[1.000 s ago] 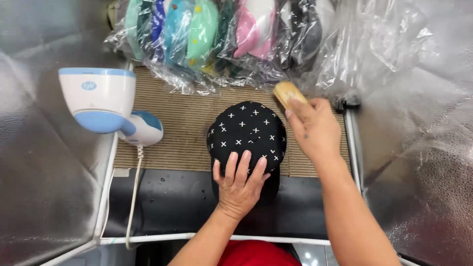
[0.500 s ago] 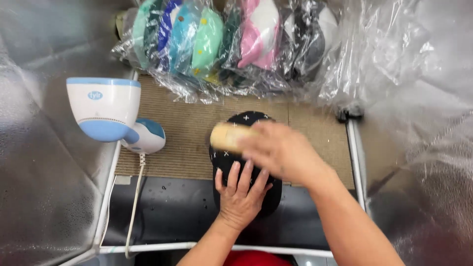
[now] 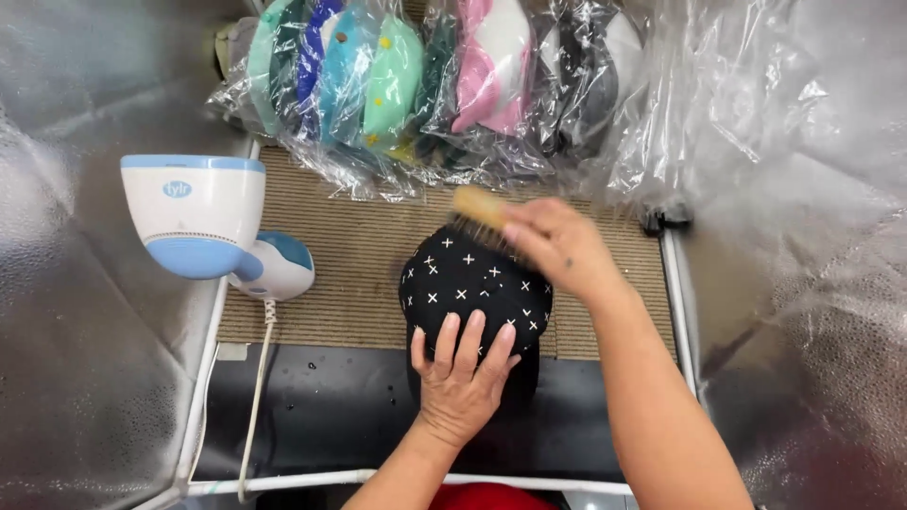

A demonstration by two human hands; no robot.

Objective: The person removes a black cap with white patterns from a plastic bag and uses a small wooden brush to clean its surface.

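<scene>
A black cap [image 3: 475, 288] dotted with small white crosses sits domed over a form near the front edge of a ribbed tan mat [image 3: 350, 274], about midway along that edge. The left hand [image 3: 460, 378] lies flat on the near side of the cap, fingers spread over the cloth and pointing away from the person; it presses the cap down and closes on nothing. The right hand [image 3: 557, 250] comes in from the right and is wrapped around a wooden brush [image 3: 484, 212], whose pale back sticks out past the fingers toward the upper left. The dark bristles touch the far top of the cap, so the brush meets the crown on the side opposite the left hand, with the crown showing between the two hands.

At the mat's left edge stands a white and blue steamer [image 3: 203, 227], its cord [image 3: 253, 397] running down over the black surface [image 3: 312, 406] in front of the mat. Along the mat's far edge lies a row of bagged caps [image 3: 425, 85] in clear plastic, in green, blue, teal, pink, black and white. Silvery sheeting [image 3: 85, 312] lines the left and right sides of the station. A patch of red cloth [image 3: 487, 496] shows at the bottom edge, below the left wrist.
</scene>
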